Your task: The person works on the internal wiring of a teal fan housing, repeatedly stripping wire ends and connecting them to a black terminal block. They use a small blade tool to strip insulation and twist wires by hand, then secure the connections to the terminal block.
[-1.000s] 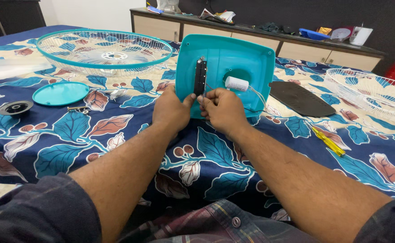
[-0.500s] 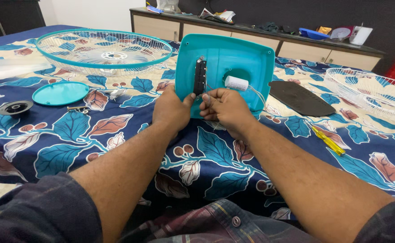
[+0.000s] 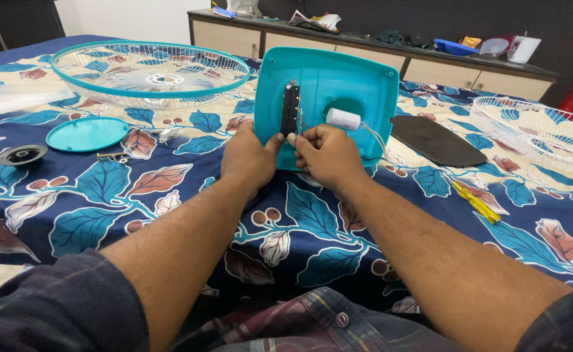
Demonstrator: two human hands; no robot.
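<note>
A teal plastic fan base [image 3: 338,85] lies upside down on the leaf-patterned tablecloth [image 3: 104,195]. A black switch block [image 3: 290,109] runs down its left part, and a white cylindrical capacitor [image 3: 343,118] with thin wires sits beside a round hole. My left hand [image 3: 247,156] grips the base's near left edge, thumb beside the switch block's lower end. My right hand [image 3: 325,153] pinches thin wires just below the switch block, fingers closed, resting on the base's near edge.
A teal wire fan guard [image 3: 149,68] lies far left, a white wire guard [image 3: 541,130] far right. A teal round cap [image 3: 87,133], a black round part [image 3: 22,155], a black plate [image 3: 436,140] and a yellow screwdriver [image 3: 474,202] lie around. A cluttered cabinet [image 3: 377,49] stands behind.
My right hand has slid a little left, from below the capacitor toward the switch block's lower end. My left hand has stayed on the base's edge.
</note>
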